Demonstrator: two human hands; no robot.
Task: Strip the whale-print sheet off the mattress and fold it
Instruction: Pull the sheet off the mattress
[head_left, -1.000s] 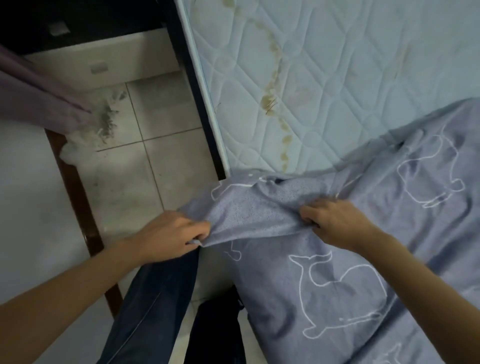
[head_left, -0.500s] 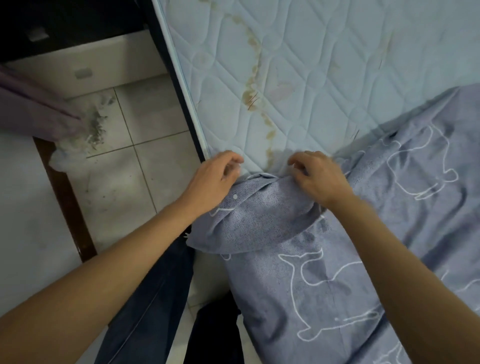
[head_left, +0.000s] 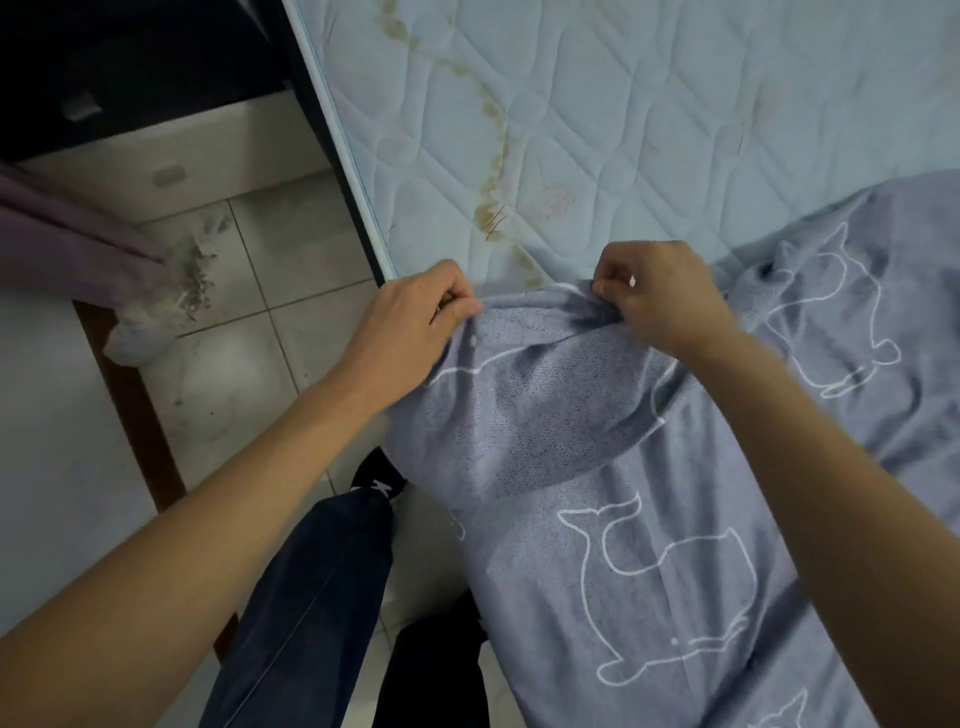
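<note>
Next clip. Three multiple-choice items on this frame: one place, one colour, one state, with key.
1. The floor lies on which side of the mattress? A right B left C on top
2. The whales on the sheet are outlined in: A white B black C red
3. The left hand and right hand: A hang free B lie flat on the mattress C grip the sheet's edge
Key: 1 B, tiles show left of the mattress's edge; 2 A, white lines on blue-grey cloth; 3 C, both pinch the bunched edge.
</note>
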